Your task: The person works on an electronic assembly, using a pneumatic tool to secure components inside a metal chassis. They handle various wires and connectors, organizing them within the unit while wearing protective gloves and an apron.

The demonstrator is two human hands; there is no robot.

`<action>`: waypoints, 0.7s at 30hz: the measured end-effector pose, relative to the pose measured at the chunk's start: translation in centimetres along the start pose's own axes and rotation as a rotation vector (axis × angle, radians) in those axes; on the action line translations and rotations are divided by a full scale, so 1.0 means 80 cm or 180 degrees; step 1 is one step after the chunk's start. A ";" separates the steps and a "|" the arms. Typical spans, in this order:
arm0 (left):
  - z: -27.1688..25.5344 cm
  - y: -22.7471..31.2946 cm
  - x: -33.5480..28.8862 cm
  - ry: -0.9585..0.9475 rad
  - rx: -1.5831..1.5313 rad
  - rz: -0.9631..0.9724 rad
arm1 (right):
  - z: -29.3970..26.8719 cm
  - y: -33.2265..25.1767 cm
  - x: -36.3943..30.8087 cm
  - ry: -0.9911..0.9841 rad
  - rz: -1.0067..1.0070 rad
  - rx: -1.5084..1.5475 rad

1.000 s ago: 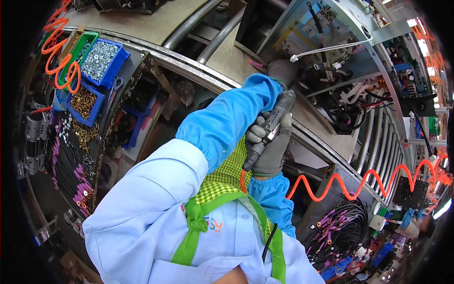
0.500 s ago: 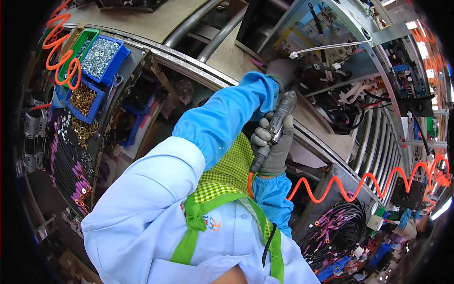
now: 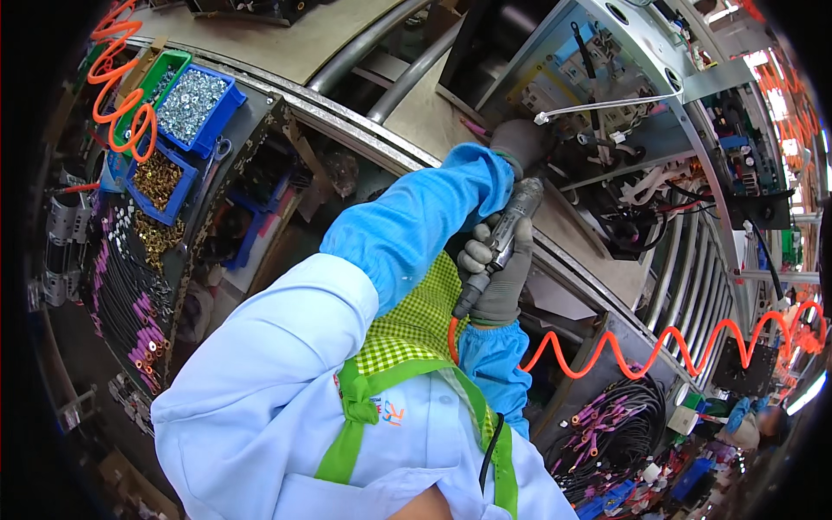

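My right hand [image 3: 503, 290], in a grey glove, is closed around a dark, slim air ratchet wrench [image 3: 515, 221]. Its head points up toward the cabinet, and an orange air hose runs from its lower end. My left hand [image 3: 518, 146], also gloved, reaches to the lower opening of an open metal cabinet [image 3: 598, 165]. Its fingers are hidden behind the back of the hand and in shadow. Beside that hand, a purple-sleeved cable end [image 3: 475, 128] sticks out. The wrench head lies just below my left wrist, and I cannot tell whether they touch.
Left stands a bench with a blue bin of silver fasteners [image 3: 192, 104], a blue bin of brass-coloured ones [image 3: 163, 182] and black cables with purple ends [image 3: 143, 321]. A coiled orange hose [image 3: 641, 368] stretches right. More bundled cables [image 3: 620, 416] lie lower right, near a roller conveyor [image 3: 685, 269].
The view has shifted slightly. My right hand and the wrench sit a little lower against the cabinet, and more of the purple cable end shows beside my left hand.
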State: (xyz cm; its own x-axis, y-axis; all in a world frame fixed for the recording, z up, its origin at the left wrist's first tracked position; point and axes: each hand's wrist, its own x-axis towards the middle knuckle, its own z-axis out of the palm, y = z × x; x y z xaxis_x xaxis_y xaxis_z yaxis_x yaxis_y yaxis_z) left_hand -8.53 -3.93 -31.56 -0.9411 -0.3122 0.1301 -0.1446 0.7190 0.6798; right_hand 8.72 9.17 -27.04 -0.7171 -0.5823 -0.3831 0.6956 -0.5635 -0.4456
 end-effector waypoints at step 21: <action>-0.028 0.010 -0.017 -0.0211 0.0222 0.0353 | -0.010 0.004 0.005 0.0033 -0.0079 -0.0304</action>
State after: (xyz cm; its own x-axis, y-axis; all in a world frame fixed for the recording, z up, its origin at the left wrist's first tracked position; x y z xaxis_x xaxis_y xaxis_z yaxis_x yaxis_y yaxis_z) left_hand -6.70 -4.35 -29.60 -0.9703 -0.1884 0.1520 -0.0574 0.7889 0.6118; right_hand 8.64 9.22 -28.01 -0.7349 -0.5623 -0.3792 0.6706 -0.5189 -0.5301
